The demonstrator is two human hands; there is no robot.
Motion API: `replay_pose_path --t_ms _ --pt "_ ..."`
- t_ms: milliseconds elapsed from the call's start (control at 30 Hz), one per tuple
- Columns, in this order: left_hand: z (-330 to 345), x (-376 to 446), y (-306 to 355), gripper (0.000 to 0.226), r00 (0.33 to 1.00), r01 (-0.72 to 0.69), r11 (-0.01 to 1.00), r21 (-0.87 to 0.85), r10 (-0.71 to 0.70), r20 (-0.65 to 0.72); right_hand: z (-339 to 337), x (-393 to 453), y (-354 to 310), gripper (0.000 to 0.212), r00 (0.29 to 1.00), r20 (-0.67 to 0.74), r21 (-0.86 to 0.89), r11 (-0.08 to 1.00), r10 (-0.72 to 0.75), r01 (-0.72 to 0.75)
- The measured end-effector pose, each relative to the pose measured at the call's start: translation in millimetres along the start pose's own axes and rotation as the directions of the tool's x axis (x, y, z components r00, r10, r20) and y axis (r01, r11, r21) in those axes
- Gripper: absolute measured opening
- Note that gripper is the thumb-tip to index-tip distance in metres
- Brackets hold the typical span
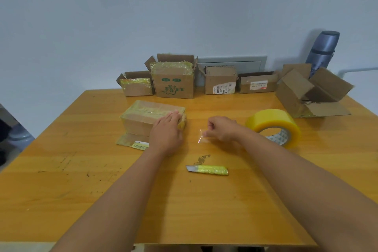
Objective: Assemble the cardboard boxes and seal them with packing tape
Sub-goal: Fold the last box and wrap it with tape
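A small cardboard box (143, 117) with yellowish tape across its top lies on the wooden table (81, 170), left of centre. My left hand (166, 129) rests flat on the box's right end, fingers straight. My right hand (222, 129) pinches a short clear strip of tape (201, 136) just above the table, to the right of the box. A large roll of yellow packing tape (273, 127) stands tilted behind my right wrist. A yellow utility knife (207, 170) lies nearer to me, its blade out to the left.
Along the wall stand several boxes: a small open one (136, 85), a taller printed one (173, 80), two labelled ones (221, 80) (257, 83), and a large open box (311, 93) at the right. A grey flask (324, 51) stands behind it.
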State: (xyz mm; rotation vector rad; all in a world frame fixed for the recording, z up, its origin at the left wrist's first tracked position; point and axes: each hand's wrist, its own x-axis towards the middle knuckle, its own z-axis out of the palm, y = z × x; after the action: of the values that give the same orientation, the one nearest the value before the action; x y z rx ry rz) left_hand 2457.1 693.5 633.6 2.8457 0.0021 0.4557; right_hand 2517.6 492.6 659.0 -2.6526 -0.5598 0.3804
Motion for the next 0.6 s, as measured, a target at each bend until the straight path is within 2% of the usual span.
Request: replay_pose_path --t_ms 300,433,600 --pt "4 1 -1 0.053 1.000 -0.012 1.000 -0.015 0.011 -0.022 12 7 -9 0.041 0.995 0.058 -0.155 0.985 0.080 -0.070" --pt "5 1 -1 0.052 0.999 0.007 0.999 -0.037 -0.008 -0.031 16 13 -11 0.048 0.991 -0.016 -0.139 0.982 0.129 -0.130" --pt "6 1 -2 0.052 0.999 0.004 0.999 -0.043 -0.006 -0.033 22 13 -18 0.050 0.987 -0.090 -0.269 0.951 0.133 -0.152"
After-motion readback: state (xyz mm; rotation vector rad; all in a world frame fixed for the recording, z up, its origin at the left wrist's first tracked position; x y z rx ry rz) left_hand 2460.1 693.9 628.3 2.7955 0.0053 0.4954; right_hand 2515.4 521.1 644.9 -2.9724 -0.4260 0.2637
